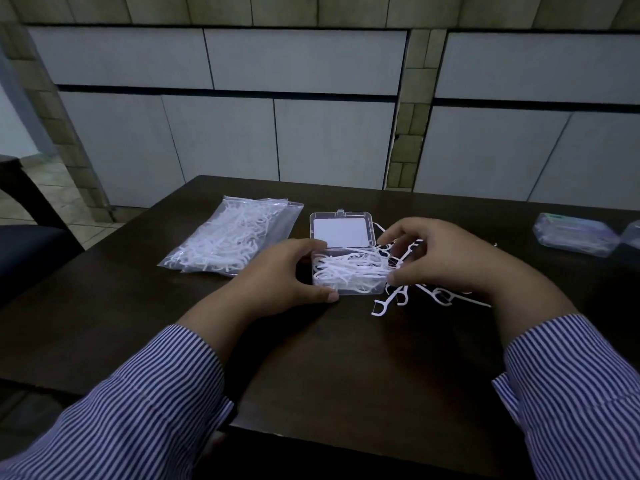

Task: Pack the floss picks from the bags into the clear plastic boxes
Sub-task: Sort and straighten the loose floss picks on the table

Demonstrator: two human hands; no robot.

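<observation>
While my left hand (287, 271) grips the half-filled clear plastic box (348, 271), my right hand (440, 254) pinches white floss picks (398, 299) at three o'clock; clear bags (235, 237) at ten o'clock remain full.

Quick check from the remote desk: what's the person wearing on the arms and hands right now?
Both arms wear long shirt sleeves with fine blue and white stripes, cuffs ending at the wrists. The left hand and right hand are bare: no gloves, rings or watch visible.
</observation>
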